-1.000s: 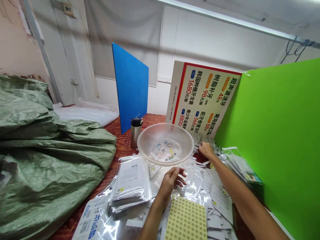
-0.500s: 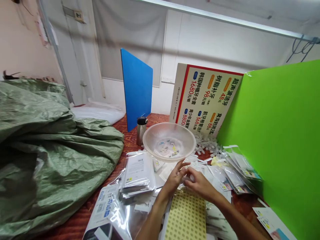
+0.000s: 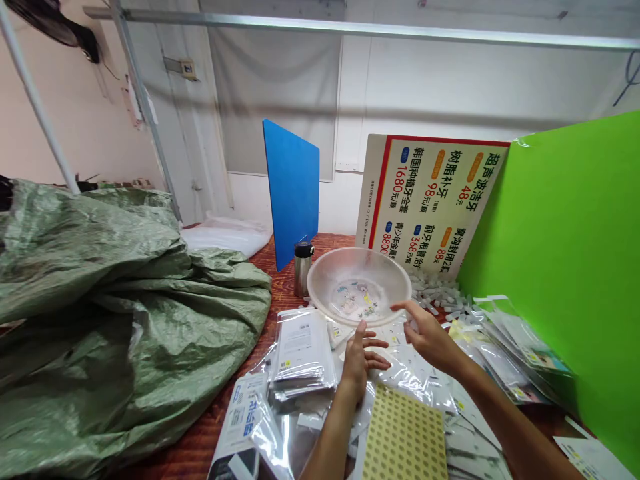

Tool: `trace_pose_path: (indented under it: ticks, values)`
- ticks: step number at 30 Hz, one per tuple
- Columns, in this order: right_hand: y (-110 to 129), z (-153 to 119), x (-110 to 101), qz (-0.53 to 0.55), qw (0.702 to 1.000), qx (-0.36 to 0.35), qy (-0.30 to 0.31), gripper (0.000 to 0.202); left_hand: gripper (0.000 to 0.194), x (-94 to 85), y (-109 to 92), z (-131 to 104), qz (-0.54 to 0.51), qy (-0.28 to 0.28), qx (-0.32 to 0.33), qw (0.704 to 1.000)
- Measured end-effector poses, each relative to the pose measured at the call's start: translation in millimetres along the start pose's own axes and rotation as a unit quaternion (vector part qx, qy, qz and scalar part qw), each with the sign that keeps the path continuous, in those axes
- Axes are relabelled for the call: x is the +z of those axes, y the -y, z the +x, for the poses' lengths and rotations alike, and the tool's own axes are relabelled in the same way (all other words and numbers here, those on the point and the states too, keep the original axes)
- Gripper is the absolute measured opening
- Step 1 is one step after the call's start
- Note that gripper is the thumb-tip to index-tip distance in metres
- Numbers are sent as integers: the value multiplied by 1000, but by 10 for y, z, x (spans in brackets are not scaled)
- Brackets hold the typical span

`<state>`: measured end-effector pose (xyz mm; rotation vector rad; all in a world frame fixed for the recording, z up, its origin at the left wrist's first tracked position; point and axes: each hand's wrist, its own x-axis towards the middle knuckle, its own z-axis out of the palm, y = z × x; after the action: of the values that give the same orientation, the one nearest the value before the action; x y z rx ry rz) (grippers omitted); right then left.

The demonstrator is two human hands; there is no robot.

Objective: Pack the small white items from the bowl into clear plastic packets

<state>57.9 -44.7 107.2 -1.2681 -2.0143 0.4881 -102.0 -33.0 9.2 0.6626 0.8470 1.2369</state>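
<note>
My left hand [image 3: 363,360] is open, fingers spread to the right, over clear plastic packets [image 3: 400,367]. To its right, my right hand [image 3: 429,339] reaches to the near right rim of a translucent plastic basin [image 3: 320,300]. Its index finger is stretched out, apart from the thumb; the other fingers curl under and are partly hidden. I make out nothing held in it. Printed patterns show on the basin's bottom. Below the hands lies a yellow sheet [image 3: 405,437] with rows of round dots. A stack of white cards in clear sleeves [image 3: 303,350] lies left of my left hand.
A steel bottle [image 3: 302,270] stands left of the basin, before a blue board [image 3: 293,193]. Small whitish plastic pieces [image 3: 440,293] lie behind right, near a printed sign [image 3: 430,207] and green board [image 3: 555,247]. Packets [image 3: 520,347] pile at right; a green tarp [image 3: 200,333] covers the left.
My hands were close together above the yellow sheet and have come apart. The right hand moved up and right to the basin's rim; the left hand's fingers spread. The view shifted left.
</note>
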Motion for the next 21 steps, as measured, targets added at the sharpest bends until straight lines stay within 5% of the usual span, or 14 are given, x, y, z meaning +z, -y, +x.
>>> trace_pose_path:
  ticks: [3, 6, 9, 16, 21]
  values:
    - [-44, 97, 94, -101, 993, -66, -10, 56, 56, 8, 22, -21, 28, -6, 16, 999]
    - [-69, 198, 183, -143, 988, -60, -5, 52, 43, 13, 32, -40, 31, -11, 22, 999]
    - [-79, 383, 265, -181, 983, -29, 12, 40, 43, 21, 15, -44, 22, -3, 33, 999]
    - [-60, 971, 754, -269, 942, -18, 199, 35, 47, 26, 19, -28, 20, 0, 32, 999]
    - [11, 1112, 719, -234, 956, 2, 176, 26, 52, 9, -9, -64, 17, 9, 62, 998]
